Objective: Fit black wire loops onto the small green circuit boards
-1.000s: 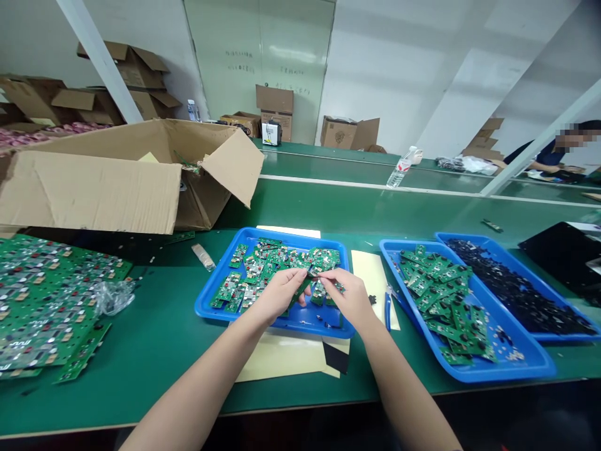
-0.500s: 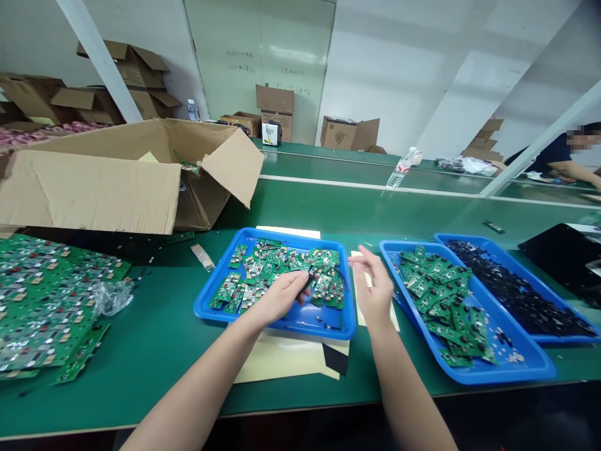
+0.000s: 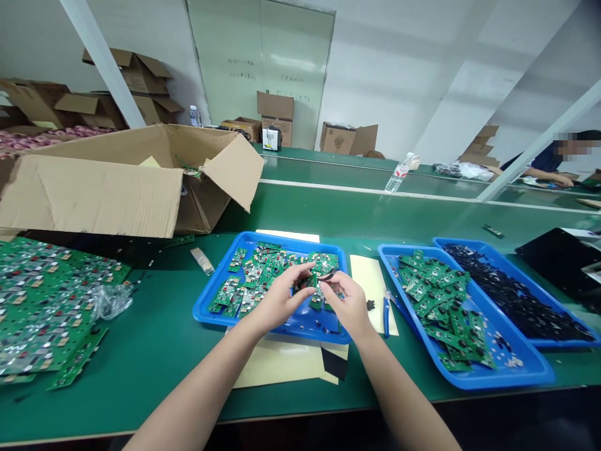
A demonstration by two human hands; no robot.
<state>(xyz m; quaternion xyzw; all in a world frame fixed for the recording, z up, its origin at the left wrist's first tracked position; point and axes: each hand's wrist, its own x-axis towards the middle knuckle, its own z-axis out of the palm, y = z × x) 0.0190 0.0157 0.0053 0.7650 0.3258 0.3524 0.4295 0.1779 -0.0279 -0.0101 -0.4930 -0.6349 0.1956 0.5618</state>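
Over the middle blue tray [image 3: 203, 308], my two hands meet in front of several small green circuit boards [image 3: 253, 275]. My left hand [image 3: 282, 299] pinches a small circuit board [image 3: 314, 283] between thumb and fingers. Closed close beside it, my right hand [image 3: 348, 304] has its fingertips at the board's edge. A dark, thin piece [image 3: 328, 274] shows by the right fingers; its kind is not clear. To the right of that hand, blue-handled cutters [image 3: 386, 316] and a small black part [image 3: 370, 305] lie on a yellowish sheet [image 3: 364, 269].
To the right stand a blue tray [image 3: 511, 376] of longer circuit boards and another tray [image 3: 586, 338] of black parts. Large board panels [image 3: 47, 307] and a crumpled clear bag [image 3: 111, 299] lie left, below an open carton [image 3: 94, 194]. A person [image 3: 539, 164] sits far right.
My right hand has moved left from above the yellowish sheet to meet my left hand, closing its fingers. The cutters and black part on the sheet now show.
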